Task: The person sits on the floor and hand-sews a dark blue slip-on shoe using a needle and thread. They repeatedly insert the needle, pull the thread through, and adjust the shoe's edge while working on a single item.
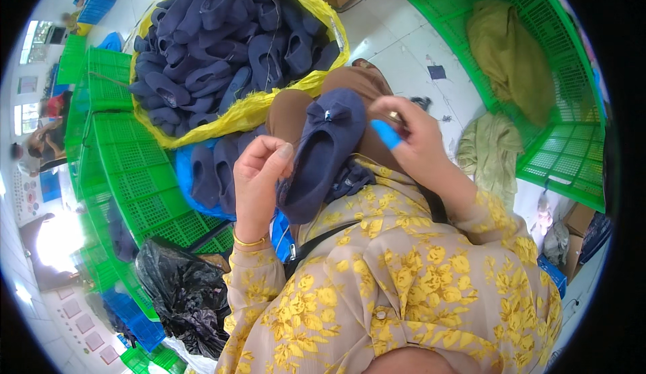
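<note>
Your left hand (259,172) pinches the side edge of the navy slipper (319,155), fingers closed on it. Your right hand (414,138), with a blue fingertip cover (385,134), grips its bow end. Beyond the slipper sits a yellow bag (256,105) heaped with navy slippers (222,38).

- Slipper (321,159) with bow: navy blue.
- Slipper heap (229,44): same navy, in yellow plastic sack (252,108).
- Crates (134,179): bright green mesh.
- Sleeves (404,286): tan with yellow flower print.
- Fingertip cover (386,134): blue.
- Bangle (247,242): gold.
- Bag (182,293) at lower left: black.
- Cloth (508,54) in right crate: olive.
</note>
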Motion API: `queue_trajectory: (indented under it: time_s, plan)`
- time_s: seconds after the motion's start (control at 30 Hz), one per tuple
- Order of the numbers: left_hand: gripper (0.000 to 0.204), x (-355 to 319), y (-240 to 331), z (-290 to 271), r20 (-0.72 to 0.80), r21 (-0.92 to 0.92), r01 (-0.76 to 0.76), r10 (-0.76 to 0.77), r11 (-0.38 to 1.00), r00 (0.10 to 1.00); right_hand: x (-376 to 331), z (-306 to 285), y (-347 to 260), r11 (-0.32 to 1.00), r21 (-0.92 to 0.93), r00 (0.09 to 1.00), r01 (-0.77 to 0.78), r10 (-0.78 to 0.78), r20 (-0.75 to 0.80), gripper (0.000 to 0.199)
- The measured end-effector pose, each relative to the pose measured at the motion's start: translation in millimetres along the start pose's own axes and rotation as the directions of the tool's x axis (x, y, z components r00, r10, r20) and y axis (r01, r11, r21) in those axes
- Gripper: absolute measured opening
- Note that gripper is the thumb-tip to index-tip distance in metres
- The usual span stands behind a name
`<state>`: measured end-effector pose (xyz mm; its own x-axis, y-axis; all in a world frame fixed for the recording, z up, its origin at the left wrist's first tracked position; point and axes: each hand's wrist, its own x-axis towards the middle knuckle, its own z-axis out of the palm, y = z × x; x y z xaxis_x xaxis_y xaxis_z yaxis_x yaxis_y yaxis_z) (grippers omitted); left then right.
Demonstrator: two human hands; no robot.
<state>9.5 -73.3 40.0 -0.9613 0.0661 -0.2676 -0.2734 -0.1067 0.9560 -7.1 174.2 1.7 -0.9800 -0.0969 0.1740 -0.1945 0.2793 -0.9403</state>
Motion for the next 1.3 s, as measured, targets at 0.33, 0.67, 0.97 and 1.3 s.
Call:
queue_trajectory:
  time_s: [0.33,0.67,0.97,1.3]
  plan:
    - [0.012,-3.8,-9.1,-10.9,-0.344,0.022,0.204,-0.184,0.979,0.921,41.9,40.3,31.4,0.985,-0.169,0.971,-0.011,0.051,0.234,0.022]
    - [0.011,35.5,-9.8,15.2,-0.257,0.623,0.073,0.116,0.778,0.959,39.3,40.2,29.0,0.992,-0.086,0.976,-0.096,0.111,0.188,0.020]
    - [0.011,46.0,-17.5,-10.8,-0.050,0.984,-0.067,0.617,0.165,0.785,38.1,43.6,31.5,0.979,-0.068,0.962,-0.192,0.201,0.184,0.022]
    - [0.011,57.0,-31.2,12.9,0.164,0.895,-0.291,0.357,0.338,0.920,36.3,47.5,33.1,0.972,-0.062,0.959,-0.224,0.232,0.166,0.020]
